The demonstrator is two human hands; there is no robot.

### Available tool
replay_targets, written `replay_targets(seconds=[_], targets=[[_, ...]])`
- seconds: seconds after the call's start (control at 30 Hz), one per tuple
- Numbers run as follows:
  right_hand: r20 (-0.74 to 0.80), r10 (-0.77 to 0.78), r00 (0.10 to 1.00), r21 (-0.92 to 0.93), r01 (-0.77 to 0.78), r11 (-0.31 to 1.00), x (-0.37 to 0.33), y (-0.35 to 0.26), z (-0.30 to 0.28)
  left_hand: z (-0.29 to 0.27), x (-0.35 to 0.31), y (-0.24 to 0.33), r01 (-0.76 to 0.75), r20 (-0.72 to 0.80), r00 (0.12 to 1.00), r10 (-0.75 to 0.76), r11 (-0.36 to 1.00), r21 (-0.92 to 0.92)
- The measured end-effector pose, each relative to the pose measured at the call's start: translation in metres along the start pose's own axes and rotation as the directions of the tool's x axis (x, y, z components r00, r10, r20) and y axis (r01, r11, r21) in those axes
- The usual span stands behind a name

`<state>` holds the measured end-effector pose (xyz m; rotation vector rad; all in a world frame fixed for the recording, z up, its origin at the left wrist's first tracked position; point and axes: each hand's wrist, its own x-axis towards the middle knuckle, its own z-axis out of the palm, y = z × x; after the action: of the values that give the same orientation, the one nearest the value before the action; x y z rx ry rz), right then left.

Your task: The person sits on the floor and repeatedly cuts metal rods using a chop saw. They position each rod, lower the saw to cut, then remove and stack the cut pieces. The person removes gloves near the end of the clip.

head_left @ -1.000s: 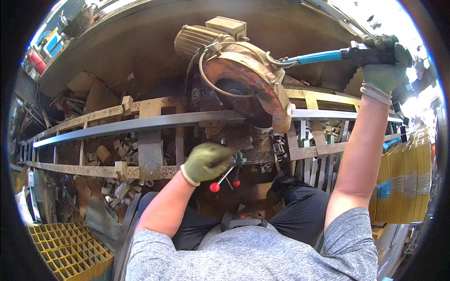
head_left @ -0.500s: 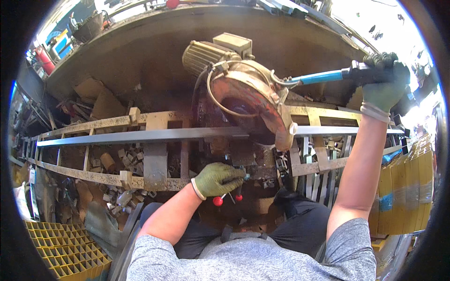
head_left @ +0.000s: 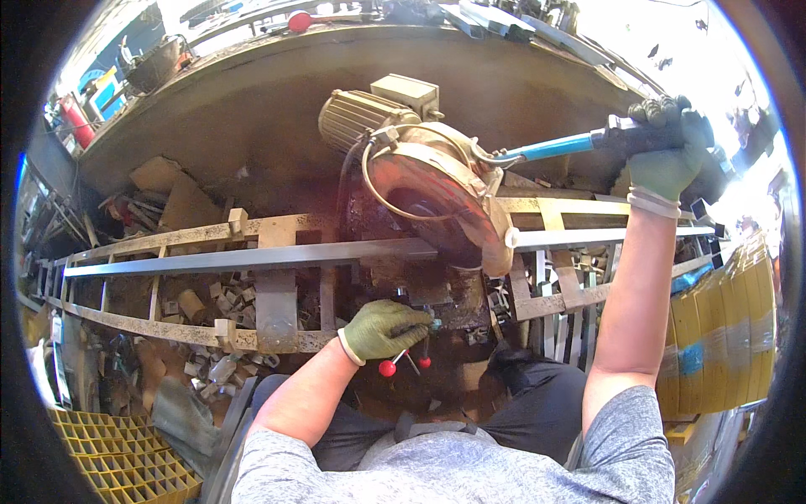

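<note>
A cut-off saw with a worn orange and metal blade guard and a ribbed motor stands in the middle. My right hand, in a green and dark glove, is wrapped round the black grip at the end of the saw's blue lever. A long grey metal tube lies across the stand and reaches the guard, which hides the blade's contact. My left hand, in a green glove, is closed at a small fitting on the saw's base, beside a lever with red ball knobs; its fingertips are partly hidden.
Yellowish frame rails run left and right of the saw, with short offcuts beneath. Bundled yellow tubes sit at the lower left. A wrapped yellow stack stands right. Behind is a bench edge.
The whole view has shifted slightly, so everything sits a little lower and to the left. Both hands keep their places on the saw, and the tube looks unmoved.
</note>
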<state>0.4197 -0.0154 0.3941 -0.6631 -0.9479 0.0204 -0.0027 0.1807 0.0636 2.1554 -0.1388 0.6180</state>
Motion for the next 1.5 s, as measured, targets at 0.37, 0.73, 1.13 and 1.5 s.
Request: replay_targets(seconds=[0.37,0.73,1.13,1.5], targets=[[-0.008,0.059,0.998,0.068,-0.059,0.996,-0.005,0.001,-0.009,-0.008,0.0,0.003,0.007,0.014,1.0,-0.007,1.0,-0.009],[0.061,0.048,0.997,-0.008,-0.047,0.999,-0.009,-0.006,-0.015,-0.012,0.016,0.018,-0.033,-0.028,0.999,0.031,0.998,-0.06],[0.596,-0.187,0.781,-0.798,0.55,-0.244,0.144,0.128,0.199,-0.011,0.005,0.017,0.148,0.05,0.988,-0.147,0.989,-0.024],[0.509,0.335,0.793,-0.686,0.609,-0.399,0.187,0.21,0.287,-0.025,-0.007,0.007,0.404,0.14,0.908,-0.394,0.913,-0.048]])
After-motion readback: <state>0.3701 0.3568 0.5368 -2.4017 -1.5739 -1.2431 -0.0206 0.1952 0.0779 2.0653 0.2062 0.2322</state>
